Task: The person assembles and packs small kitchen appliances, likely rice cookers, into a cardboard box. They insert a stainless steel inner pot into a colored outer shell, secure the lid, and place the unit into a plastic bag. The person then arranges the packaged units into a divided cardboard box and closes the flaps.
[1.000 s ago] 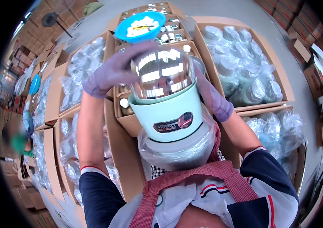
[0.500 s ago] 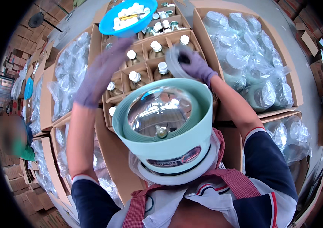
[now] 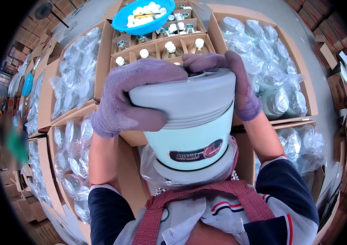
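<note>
A mint-green vacuum flask (image 3: 189,141) stands right in front of my chest, with its label upside down. Over its top end sits a grey round screw base (image 3: 183,96), with ridges above the green wall. My left hand (image 3: 130,94) is closed around the left side of the base, thumb toward me. My right hand (image 3: 240,83) grips the far right edge, with its fingers bent over the top. Both hands wear purple gloves. The shiny liner inside the flask is hidden under the base. Clear plastic film (image 3: 151,165) surrounds the lower end.
Beyond the flask, a divided carton (image 3: 161,43) holds bottle-like liners with white caps. A blue basin (image 3: 120,20) of white pieces rests on the cartons behind it. Cartons of plastic-wrapped parts stand left (image 3: 102,45) and right (image 3: 310,96). A blurred person (image 3: 16,143) is at far left.
My right hand has brought the grey base from the far right onto the flask, covering the mirrored liner. My left hand has come down from near the basin and taken hold of the base.
</note>
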### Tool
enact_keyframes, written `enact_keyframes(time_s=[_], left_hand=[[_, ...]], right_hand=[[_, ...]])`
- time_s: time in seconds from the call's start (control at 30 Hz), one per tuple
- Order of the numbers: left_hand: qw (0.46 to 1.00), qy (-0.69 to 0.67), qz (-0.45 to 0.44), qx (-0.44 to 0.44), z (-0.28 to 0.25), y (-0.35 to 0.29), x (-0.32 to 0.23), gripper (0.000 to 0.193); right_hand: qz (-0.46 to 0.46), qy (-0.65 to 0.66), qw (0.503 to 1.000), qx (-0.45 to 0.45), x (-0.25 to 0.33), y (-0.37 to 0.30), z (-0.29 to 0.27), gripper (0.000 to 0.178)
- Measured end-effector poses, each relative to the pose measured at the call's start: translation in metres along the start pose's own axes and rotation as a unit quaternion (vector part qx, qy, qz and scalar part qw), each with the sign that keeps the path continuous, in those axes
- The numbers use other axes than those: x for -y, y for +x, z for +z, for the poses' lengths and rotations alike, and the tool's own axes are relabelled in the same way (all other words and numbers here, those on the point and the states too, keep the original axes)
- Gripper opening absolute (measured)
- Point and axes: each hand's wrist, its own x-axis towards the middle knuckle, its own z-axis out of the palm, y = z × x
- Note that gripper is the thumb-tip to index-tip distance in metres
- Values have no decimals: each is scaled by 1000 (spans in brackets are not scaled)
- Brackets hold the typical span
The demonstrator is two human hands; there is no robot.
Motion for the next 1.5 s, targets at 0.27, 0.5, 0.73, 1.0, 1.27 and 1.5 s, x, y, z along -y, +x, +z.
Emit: enact_keyframes(time_s=[0.27, 0.5, 0.73, 1.0, 1.27, 1.5], left_hand=[[989, 105, -67, -76, 17, -1, -22, 37], [977, 183, -60, -96, 38, -13, -36, 41], [951, -212, -155, -162, 32, -55, 8, 38], [973, 61, -150, -166, 39, -46, -25, 26], [947, 205, -210, -130, 65, -30, -70, 31], [709, -561, -289, -313, 15, -57, 59, 78]], right_hand=[[72, 64, 993, -64, 9, 0, 18, 54], [-35, 22, 998, -45, 20, -27, 24, 41], [-58, 35, 994, -80, 16, -24, 46, 52], [-29, 8, 995, -93, 15, -22, 47, 40], [44, -14, 994, -96, 17, -45, 38, 48], [-130, -165, 977, 24, 60, -25, 65, 42]])
